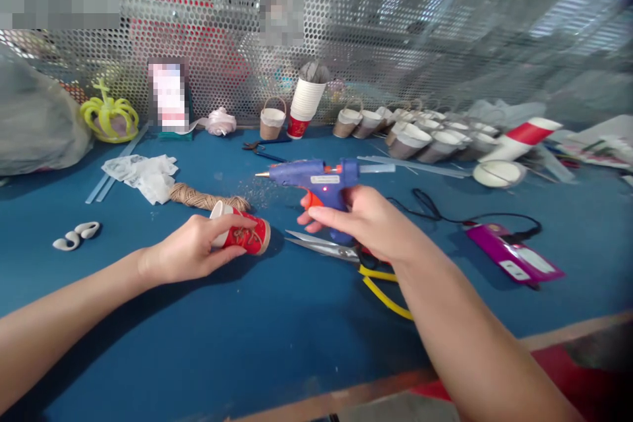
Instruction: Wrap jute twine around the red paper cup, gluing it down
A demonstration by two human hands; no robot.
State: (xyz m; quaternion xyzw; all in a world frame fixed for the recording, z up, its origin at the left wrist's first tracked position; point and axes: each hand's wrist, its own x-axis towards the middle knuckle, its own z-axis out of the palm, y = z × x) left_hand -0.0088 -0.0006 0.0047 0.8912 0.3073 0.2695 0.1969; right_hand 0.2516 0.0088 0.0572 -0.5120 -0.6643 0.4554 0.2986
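My left hand (198, 247) is closed round a red paper cup (253, 235) lying on its side, its white rim toward the left and twine-like brown decoration on its wall. In my right hand (361, 217) is a blue hot glue gun (297, 173), gripped by the handle with fingers by the orange trigger. Its metal nozzle points left, above and to the right of the cup; a small red light glows on the body and a clear glue stick (378, 168) sticks out behind. Scissors (326, 248) with yellow handles lie partly beneath my right hand. A hank of twine (205, 198) rests behind the cup.
Several small fabric-lined buckets (430, 138) and a stack of cups (307, 102) stand along the perforated metal screen. Pliers (264, 150), white lace cloth (143, 175) and white earbuds (76, 236) lie around. At right, a purple power strip (512, 254) trails a black cord.
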